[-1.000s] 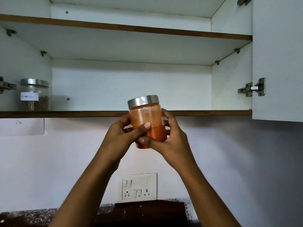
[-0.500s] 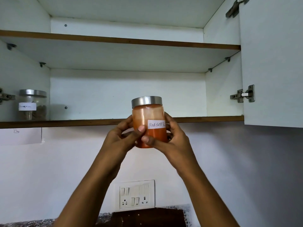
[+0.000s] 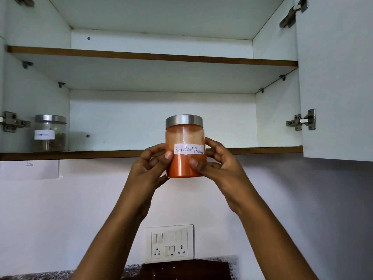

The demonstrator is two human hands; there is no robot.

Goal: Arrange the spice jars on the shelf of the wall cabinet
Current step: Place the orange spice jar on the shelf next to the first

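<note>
A clear jar of red chilli powder with a steel lid and a white handwritten label is held upright in front of the lower shelf's edge. My left hand grips its left side with the thumb on the front. My right hand grips its right side, thumb just under the label. A second steel-lidded jar with a white label and brown contents stands at the far left of the lower shelf.
The wall cabinet stands with its right door swung out. The upper shelf shows nothing on it. A switch and socket plate is on the wall below. A dark counter edge lies at the bottom.
The jar has been turned between both hands so its label now faces me fully. The view has tilted upward, showing more of the cabinet.
</note>
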